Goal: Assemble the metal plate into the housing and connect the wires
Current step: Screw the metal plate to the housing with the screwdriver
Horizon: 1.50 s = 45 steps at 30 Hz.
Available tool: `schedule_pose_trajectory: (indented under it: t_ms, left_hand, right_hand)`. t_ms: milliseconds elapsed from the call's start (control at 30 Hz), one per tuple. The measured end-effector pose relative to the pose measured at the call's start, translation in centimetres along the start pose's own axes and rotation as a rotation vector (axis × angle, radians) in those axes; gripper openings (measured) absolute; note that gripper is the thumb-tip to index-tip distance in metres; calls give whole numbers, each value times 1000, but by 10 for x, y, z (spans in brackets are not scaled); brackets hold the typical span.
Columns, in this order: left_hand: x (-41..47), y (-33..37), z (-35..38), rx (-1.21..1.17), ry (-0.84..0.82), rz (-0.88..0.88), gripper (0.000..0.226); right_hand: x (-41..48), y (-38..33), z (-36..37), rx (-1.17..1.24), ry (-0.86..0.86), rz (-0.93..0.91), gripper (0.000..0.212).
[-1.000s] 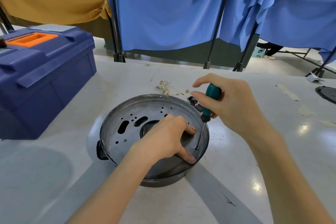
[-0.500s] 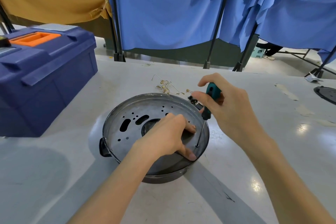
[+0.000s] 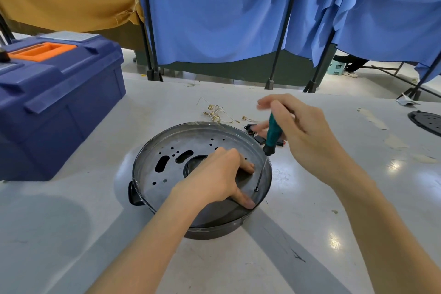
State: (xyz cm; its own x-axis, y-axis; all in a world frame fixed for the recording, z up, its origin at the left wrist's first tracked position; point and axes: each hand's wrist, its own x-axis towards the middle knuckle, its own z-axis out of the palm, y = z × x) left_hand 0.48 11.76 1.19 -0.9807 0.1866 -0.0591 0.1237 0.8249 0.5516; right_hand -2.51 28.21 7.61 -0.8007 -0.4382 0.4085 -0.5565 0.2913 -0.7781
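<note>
While the left hand [image 3: 214, 179] presses spread fingers on the metal plate [image 3: 167, 174] sitting inside the housing [image 3: 210, 231], the right hand [image 3: 303, 136] pinches the screwdriver [image 3: 273, 135], tip on a rim screw [image 3: 256, 190]. Looks like the fastening step; next it needs steady twisting, then the wires [image 3: 214, 112] lying behind the housing, I'd guess

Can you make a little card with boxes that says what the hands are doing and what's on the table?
Left hand: presses on the metal plate
Right hand: holds the screwdriver by its green handle
Screwdriver tip: touching the plate near its right edge
Plate: lies inside the round dark housing
Wires: loose on the table behind the housing
Also: blue toolbox, far left
</note>
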Motion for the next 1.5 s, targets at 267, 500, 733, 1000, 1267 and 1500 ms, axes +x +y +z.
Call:
schedule_pose_trajectory:
  t_ms: [267,500,733,1000,1267,1500]
  left_hand:
    - [-1,2,-2,-4,-7,-21,82]
    - [0,1,-2,-3,-23,-24,80]
    - [-1,2,-2,-15,-11,-26,82]
    - [0,2,-2,17,-21,-31,82]
    - [-1,2,-2,2,-15,-27,81]
    - [0,2,-2,20,-14,-23,83]
  right_hand:
    - [-5,-5,13,8,111,-122,32]
    - [0,-4,3,-101,18,-113,16]
    - [-6,-7,8,-236,262,-217,34]
    - [-9,-4,-7,-120,-2,-72,20]
    - [-7,-6,11,-262,106,-128,28]
    - [-9,0,-5,-272,50,-107,44]
